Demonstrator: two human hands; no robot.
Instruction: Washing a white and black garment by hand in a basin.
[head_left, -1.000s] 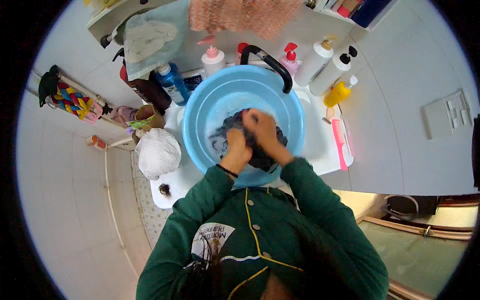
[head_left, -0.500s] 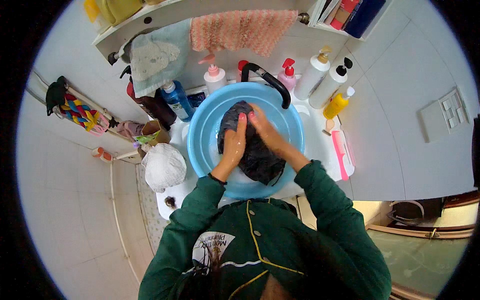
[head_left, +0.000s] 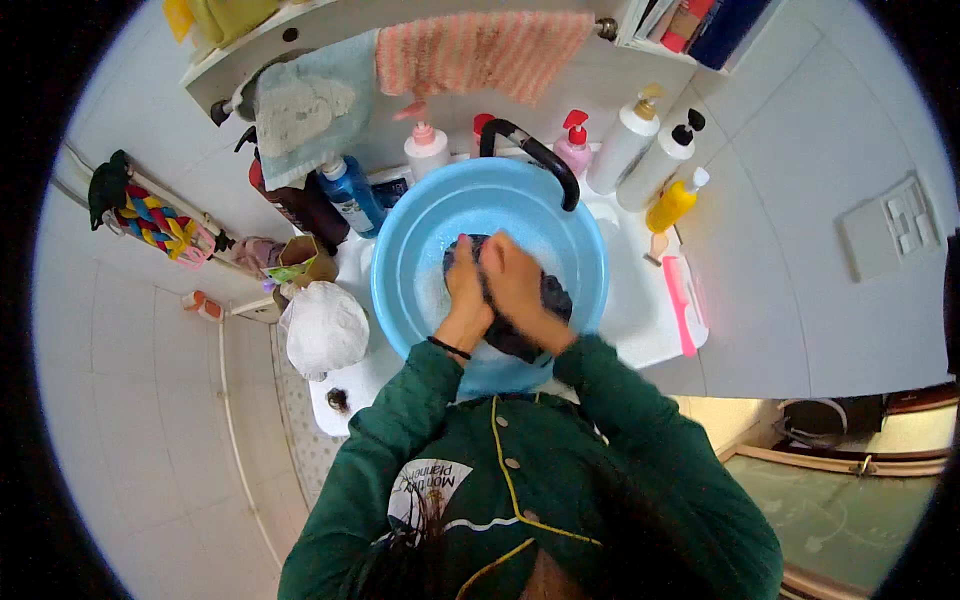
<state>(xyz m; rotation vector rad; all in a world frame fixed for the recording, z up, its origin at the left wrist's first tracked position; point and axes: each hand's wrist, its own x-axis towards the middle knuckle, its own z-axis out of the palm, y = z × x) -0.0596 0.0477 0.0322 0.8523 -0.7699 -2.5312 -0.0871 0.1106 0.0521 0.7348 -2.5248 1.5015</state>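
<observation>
A light blue plastic basin (head_left: 393,300) stands on the white sink and holds sudsy water. A wet black cloth garment (head_left: 556,298) lies bunched in it; its exact kind does not show. My left hand (head_left: 466,300) is closed on the garment's left part, thumb pointing away from me, a dark band round its wrist. Pressed up against it, my right hand (head_left: 515,288) is closed on the cloth too, slightly smeared by motion. Both hands hide the middle of the garment. A black faucet (head_left: 535,150) arches over the basin's far rim.
Behind the basin stand a pink-topped pump bottle (head_left: 427,150), a blue bottle (head_left: 350,200) and several others. At right are a yellow bottle (head_left: 672,203) and a pink comb (head_left: 680,305). A white cloth bundle (head_left: 326,330) sits at left. Towels (head_left: 480,55) hang above.
My hands have come closer together, the right one curling from stretched fingers into a closed grip. The black garment is bunched smaller and more suds show around it.
</observation>
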